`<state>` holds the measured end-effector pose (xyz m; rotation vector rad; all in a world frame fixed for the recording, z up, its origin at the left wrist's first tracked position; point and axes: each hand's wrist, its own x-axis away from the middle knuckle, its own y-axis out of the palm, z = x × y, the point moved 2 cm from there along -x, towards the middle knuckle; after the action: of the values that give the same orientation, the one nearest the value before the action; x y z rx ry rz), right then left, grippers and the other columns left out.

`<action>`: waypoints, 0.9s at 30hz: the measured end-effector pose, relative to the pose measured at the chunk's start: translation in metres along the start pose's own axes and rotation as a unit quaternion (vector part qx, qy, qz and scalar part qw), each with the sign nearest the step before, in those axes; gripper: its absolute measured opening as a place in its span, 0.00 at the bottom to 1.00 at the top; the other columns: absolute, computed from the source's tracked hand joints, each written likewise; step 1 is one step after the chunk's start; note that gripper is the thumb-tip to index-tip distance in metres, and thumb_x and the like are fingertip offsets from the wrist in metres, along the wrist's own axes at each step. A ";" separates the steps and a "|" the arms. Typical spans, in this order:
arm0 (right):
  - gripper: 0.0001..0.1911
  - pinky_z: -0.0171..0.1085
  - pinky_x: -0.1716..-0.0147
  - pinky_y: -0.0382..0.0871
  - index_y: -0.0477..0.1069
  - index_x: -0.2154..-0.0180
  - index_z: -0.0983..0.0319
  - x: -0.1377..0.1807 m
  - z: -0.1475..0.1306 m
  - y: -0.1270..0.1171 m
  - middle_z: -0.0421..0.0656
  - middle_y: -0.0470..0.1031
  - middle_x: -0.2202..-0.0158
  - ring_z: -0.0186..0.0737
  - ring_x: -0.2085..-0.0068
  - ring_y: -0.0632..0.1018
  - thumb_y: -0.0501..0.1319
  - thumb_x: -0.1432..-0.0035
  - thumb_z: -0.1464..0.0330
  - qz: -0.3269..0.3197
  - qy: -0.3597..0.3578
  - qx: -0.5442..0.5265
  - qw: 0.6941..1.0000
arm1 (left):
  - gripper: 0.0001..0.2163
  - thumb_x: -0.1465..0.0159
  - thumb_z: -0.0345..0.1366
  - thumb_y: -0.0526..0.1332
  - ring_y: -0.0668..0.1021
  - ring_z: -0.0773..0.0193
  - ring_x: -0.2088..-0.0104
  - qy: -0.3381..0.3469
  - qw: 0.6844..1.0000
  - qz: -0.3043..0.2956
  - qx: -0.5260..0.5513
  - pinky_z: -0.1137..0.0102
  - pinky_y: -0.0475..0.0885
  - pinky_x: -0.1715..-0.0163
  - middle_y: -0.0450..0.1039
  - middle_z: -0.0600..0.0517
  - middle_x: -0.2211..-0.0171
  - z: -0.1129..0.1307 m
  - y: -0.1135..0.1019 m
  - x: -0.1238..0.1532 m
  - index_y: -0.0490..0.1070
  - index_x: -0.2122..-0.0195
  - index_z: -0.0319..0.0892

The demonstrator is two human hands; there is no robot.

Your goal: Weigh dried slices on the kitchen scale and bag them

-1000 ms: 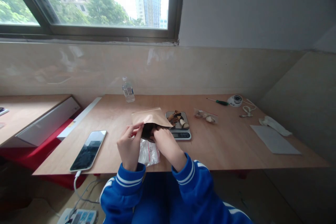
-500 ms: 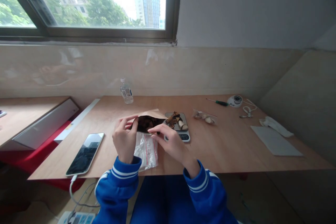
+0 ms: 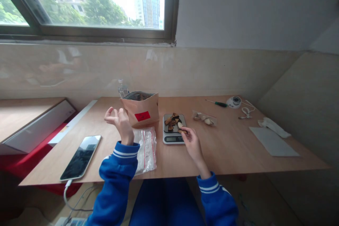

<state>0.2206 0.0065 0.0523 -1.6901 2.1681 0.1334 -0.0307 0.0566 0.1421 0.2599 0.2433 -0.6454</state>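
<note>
A brown paper pouch (image 3: pixel 141 111) with a red label stands upright on the table, its top gaping. My left hand (image 3: pixel 119 122) is raised just left of the pouch, fingers loosely bent and apart, holding nothing. My right hand (image 3: pixel 192 142) reaches over the right side of a kitchen scale (image 3: pixel 166 138), its thumb and fingers pinched on a brown dried slice (image 3: pixel 182 131). On the scale's plate lies a pile of brown dried slices (image 3: pixel 171 122), with a pale piece (image 3: pixel 180 125) beside my right fingertips. The scale's display shows no figures I can read.
Clear zip bags (image 3: pixel 147 152) lie before the pouch; a water bottle (image 3: pixel 123 89) stands behind it. A phone (image 3: pixel 81 157) with a cable is at left. Rightward are a small bag of pale pieces (image 3: pixel 204 118), a screwdriver (image 3: pixel 220 104), a white camera (image 3: pixel 234 102) and white paper (image 3: pixel 274 142).
Both hands have let go of the pouch, which now stands farther back. My left hand has lifted leftward; my right hand has moved right to the scale and pinched a slice.
</note>
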 end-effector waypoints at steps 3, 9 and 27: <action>0.12 0.44 0.54 0.72 0.71 0.58 0.63 -0.005 0.004 0.009 0.49 0.69 0.55 0.42 0.56 0.75 0.56 0.41 0.64 -0.016 0.002 -0.008 1.000 | 0.14 0.39 0.35 0.54 0.70 0.60 0.45 0.002 0.996 -0.088 0.025 0.64 0.67 0.48 0.55 0.43 0.43 0.002 -0.020 0.035 0.55 0.53 0.45; 0.11 0.43 0.56 0.73 0.71 0.59 0.63 -0.017 0.008 0.027 0.49 0.69 0.56 0.42 0.56 0.75 0.55 0.42 0.66 -0.021 -0.025 0.041 0.999 | 0.06 0.40 0.35 0.54 0.76 0.63 0.64 -0.056 0.976 -0.202 -0.064 0.66 0.72 0.63 0.71 0.49 0.60 -0.022 -0.052 0.079 0.66 0.64 0.42; 0.10 0.43 0.61 0.74 0.70 0.59 0.62 -0.006 0.021 0.014 0.49 0.69 0.58 0.42 0.58 0.73 0.54 0.41 0.66 0.025 -0.030 0.067 0.997 | 0.07 0.40 0.36 0.54 0.76 0.59 0.64 0.013 0.966 -0.214 -0.145 0.64 0.71 0.62 0.73 0.48 0.64 -0.049 -0.067 0.071 0.70 0.65 0.42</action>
<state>0.2129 0.0218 0.0329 -1.5402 2.1258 0.0500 -0.0244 -0.0196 0.0640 -0.0721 0.4204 -1.0214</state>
